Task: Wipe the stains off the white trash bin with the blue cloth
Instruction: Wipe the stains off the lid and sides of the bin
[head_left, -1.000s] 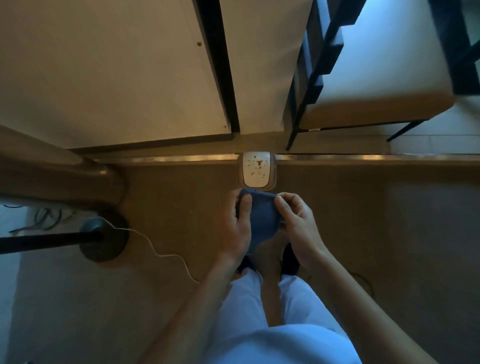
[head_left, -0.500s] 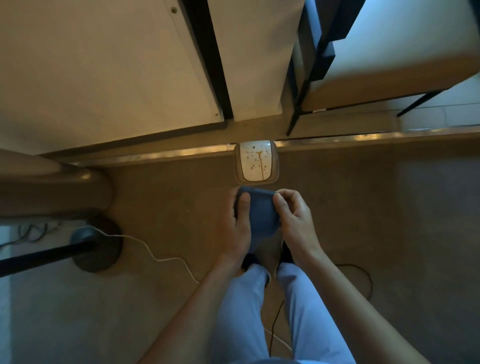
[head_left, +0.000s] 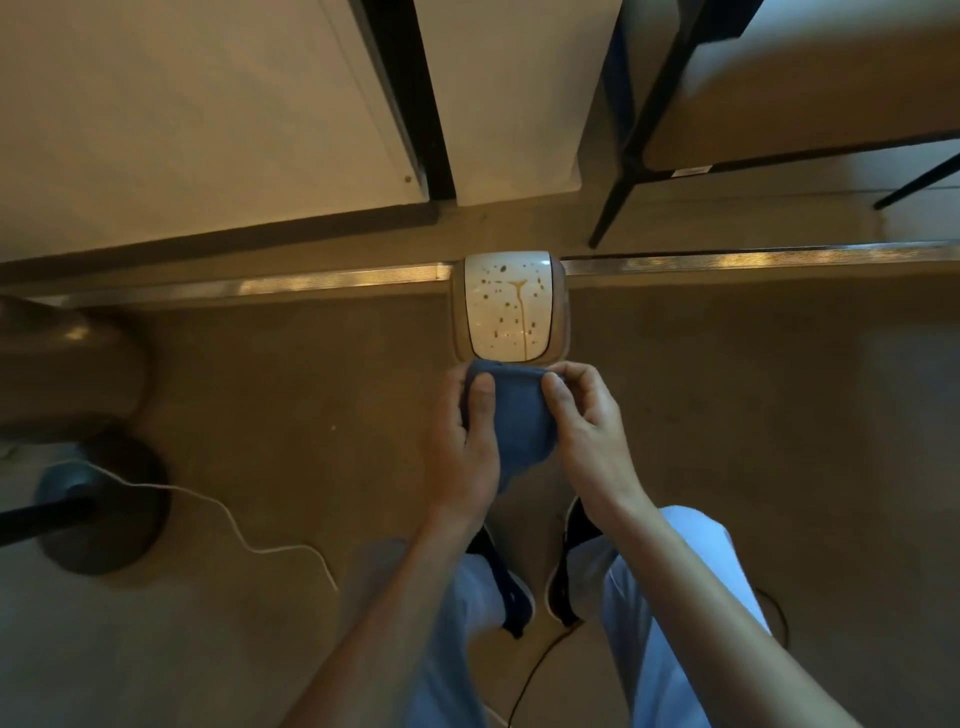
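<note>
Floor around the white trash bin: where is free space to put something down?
Bare floor lies right of the white trash bin, below the metal strip. Left, it is bare until the white cable and lamp base. Crowded: near the shoes.

The trash bin is set on the floor directly ahead of the person, its far edge against a metal floor strip. The cloth is held between the left hand and the right hand, just in front of the bin's near edge. Below the hands, two shoes are placed on the floor. To the left, a lamp base is located, with a cord trailing rightward from it. Behind the strip, cabinet panels are positioned, with a frame leg to their right.
</note>
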